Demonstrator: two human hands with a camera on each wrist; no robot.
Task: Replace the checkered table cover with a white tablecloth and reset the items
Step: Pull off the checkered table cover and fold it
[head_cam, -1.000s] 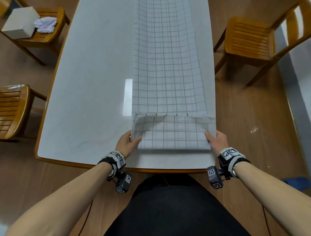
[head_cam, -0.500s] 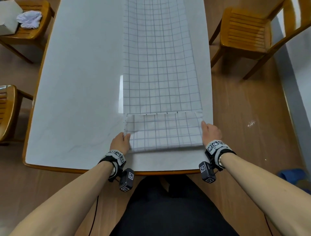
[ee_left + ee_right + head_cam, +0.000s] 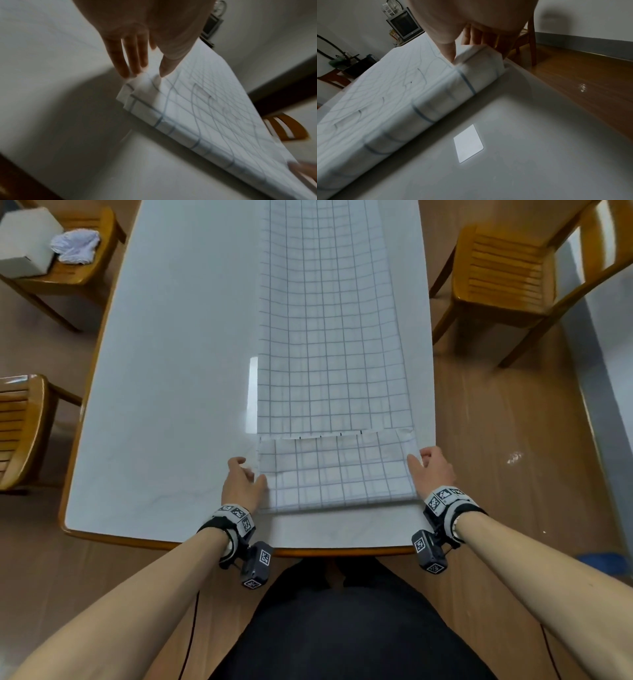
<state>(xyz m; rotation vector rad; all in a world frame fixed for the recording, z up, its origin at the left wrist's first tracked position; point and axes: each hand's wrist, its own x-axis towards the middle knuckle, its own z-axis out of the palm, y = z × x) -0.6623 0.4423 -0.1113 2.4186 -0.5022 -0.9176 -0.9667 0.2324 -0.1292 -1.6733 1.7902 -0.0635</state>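
Both hands pinch the checkered table cover's (image 3: 337,474) folded end, left hand (image 3: 241,484) and right hand (image 3: 432,471); fold away evenly, keeping edges aligned.

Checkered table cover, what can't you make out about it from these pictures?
- Far end of the checkered table cover: cut off by the head view's top edge.
- Number of folded layers: blurred in the left wrist view; the fold's inside is hidden in the right wrist view.
- Left hand grip: fingertips smeared by blur in the left wrist view.
- Right hand fingers: partly behind the cloth in the right wrist view.
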